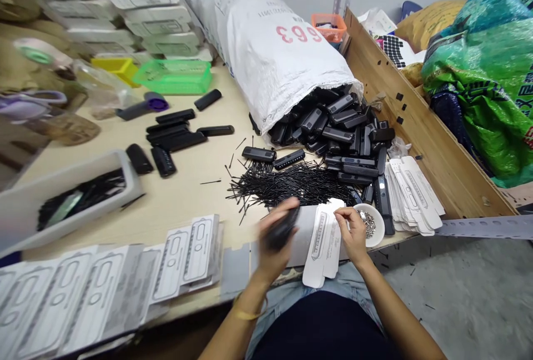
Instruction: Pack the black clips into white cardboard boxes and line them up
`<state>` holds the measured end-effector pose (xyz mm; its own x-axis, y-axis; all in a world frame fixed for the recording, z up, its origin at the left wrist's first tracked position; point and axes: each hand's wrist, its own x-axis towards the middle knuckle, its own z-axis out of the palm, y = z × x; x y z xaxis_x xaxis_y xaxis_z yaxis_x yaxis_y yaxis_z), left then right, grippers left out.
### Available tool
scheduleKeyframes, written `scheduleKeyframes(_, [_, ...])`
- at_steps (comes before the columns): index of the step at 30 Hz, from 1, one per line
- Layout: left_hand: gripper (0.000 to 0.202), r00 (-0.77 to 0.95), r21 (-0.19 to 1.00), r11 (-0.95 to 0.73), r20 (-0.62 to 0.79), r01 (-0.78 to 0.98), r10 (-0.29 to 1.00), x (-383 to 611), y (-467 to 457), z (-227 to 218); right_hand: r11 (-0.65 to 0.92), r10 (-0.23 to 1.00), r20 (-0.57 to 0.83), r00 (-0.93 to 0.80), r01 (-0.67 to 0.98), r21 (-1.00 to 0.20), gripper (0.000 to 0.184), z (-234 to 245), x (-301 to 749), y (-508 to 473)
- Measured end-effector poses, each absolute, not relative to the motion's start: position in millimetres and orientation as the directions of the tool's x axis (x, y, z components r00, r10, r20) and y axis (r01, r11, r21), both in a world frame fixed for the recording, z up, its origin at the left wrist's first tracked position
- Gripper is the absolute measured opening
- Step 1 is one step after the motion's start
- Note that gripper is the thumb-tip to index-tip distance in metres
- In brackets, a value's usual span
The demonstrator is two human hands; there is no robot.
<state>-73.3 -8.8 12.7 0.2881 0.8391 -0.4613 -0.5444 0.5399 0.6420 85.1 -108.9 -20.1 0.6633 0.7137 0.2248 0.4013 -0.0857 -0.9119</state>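
My left hand (266, 252) is closed around a black plastic piece (281, 231), both smeared by motion, above the near edge of the table. My right hand (353, 238) is pinched at the top of some flat white printed cartons (323, 243); whatever lies between its fingertips is too small to make out. Right beside that hand stands a white bowl (379, 227) of small metal parts (368, 222). Just beyond both hands spreads a heap of thin black sticks (291, 182) with thicker tips.
A white sack (278, 33) spills black plastic pieces (341, 132). More cartons (416, 193) lie by a wooden board (433, 105) on the right. Left are printed packs (95, 288), a white bin (129, 174) and a green basket (175, 77). Stacked boxes (158, 19) stand behind.
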Motion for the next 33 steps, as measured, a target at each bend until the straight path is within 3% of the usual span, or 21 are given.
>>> scheduleKeyframes(2, [0.034,0.231,0.766,0.500,-0.443,-0.404,0.866,-70.0,-2.4,-3.2,-0.101,0.733,0.251,0.632,0.466,-0.879,0.011,-18.5,90.9,-108.1])
scheduleKeyframes(4, [0.038,0.209,0.816,0.450,-0.399,-0.363,0.893,-63.5,7.4,-10.4,-0.117,0.784,0.273,0.557,0.566,-0.816,0.012,-18.7,97.3,-105.5])
scheduleKeyframes(8, [0.044,0.273,0.779,0.463,-0.378,-0.422,0.885,-57.8,21.7,-2.5,-0.209,0.895,0.220,0.387,0.801,-0.561,0.003,-26.9,108.3,-100.5])
scheduleKeyframes(12, [0.044,0.346,0.770,0.498,-0.376,-0.399,0.860,-58.8,20.7,3.5,-0.294,0.936,0.110,0.335,0.914,-0.279,0.022,-38.4,111.1,-101.3])
scheduleKeyframes(15, [0.043,0.355,0.781,0.490,-0.364,-0.388,0.861,-54.4,21.6,0.4,-0.341,0.935,0.023,0.353,0.917,-0.207,0.036,-40.1,113.4,-100.0])
scheduleKeyframes(18, [0.040,0.321,0.821,0.469,-0.370,-0.326,0.872,-43.6,32.4,-6.2,-0.421,0.907,-0.127,0.401,0.871,-0.253,0.036,-34.7,121.3,-91.3])
scheduleKeyframes(21, [0.036,0.300,0.873,0.445,-0.378,-0.199,0.876,-33.4,45.1,-10.8,-0.453,0.887,-0.261,0.380,0.824,-0.341,0.020,-26.4,133.1,-80.1])
scheduleKeyframes(26, [0.049,0.432,0.937,0.338,-0.272,-0.084,0.860,-34.8,28.5,1.1,-0.343,0.937,-0.230,0.263,0.817,-0.463,0.012,-10.0,149.4,-72.5])
scheduleKeyframes(27, [0.047,0.522,0.927,0.370,-0.288,-0.057,0.802,-36.8,19.4,5.2,-0.290,0.956,-0.192,0.221,0.805,-0.518,0.011,-6.0,151.7,-71.8])
scheduleKeyframes(29, [0.041,0.731,0.824,0.566,-0.400,0.022,0.553,-40.3,-0.1,11.6,-0.159,0.987,-0.085,0.136,0.760,-0.630,0.010,2.5,155.4,-69.8])
scheduleKeyframes(31, [0.042,0.863,0.603,0.789,-0.453,0.113,0.224,-42.5,-17.2,13.6,-0.033,0.998,0.015,0.061,0.709,-0.705,0.011,10.9,158.7,-67.4])
scheduleKeyframes(33, [0.050,0.904,0.410,0.901,-0.425,0.142,0.052,-43.5,-28.6,11.4,0.041,0.998,0.058,0.003,0.661,-0.750,0.013,17.6,162.3,-66.4])
